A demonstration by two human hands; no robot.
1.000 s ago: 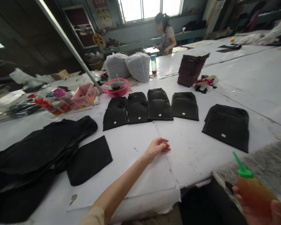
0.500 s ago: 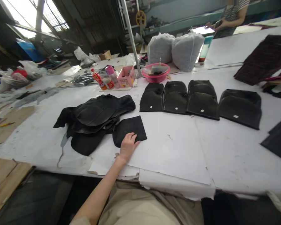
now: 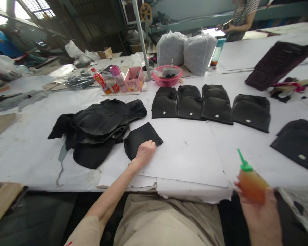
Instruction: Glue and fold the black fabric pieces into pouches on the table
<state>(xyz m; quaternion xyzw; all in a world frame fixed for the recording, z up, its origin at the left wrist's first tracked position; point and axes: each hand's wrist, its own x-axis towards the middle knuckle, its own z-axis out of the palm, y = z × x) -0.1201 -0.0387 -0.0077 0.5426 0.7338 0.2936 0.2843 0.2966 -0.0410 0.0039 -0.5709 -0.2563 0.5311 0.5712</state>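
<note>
My left hand (image 3: 145, 152) is closed on the lower right edge of a flat black piece (image 3: 137, 138), leather-like, with one rounded end. The piece lies on the white table, its right corner beside my fingers. To its left is a loose heap of similar black pieces (image 3: 100, 119). At the lower right, my right hand (image 3: 261, 215) is wrapped round a squeeze bottle (image 3: 253, 186) of orange-brown liquid, its thin green nozzle pointing up and slightly left. The bottle is held over the table's front edge and is a little blurred.
Black layered pieces with small white labels stand in a row (image 3: 191, 107), and another black stack (image 3: 299, 145) lies at the right. Behind are a pink basin (image 3: 166, 80), a pink box (image 3: 133, 83), bottles and grey bags (image 3: 199, 54). A person (image 3: 242, 20) stands across the table.
My right hand has come into view at the lower right with the squeeze bottle. My left hand has slid right along the black piece and closed at its edge; the piece has turned slightly.
</note>
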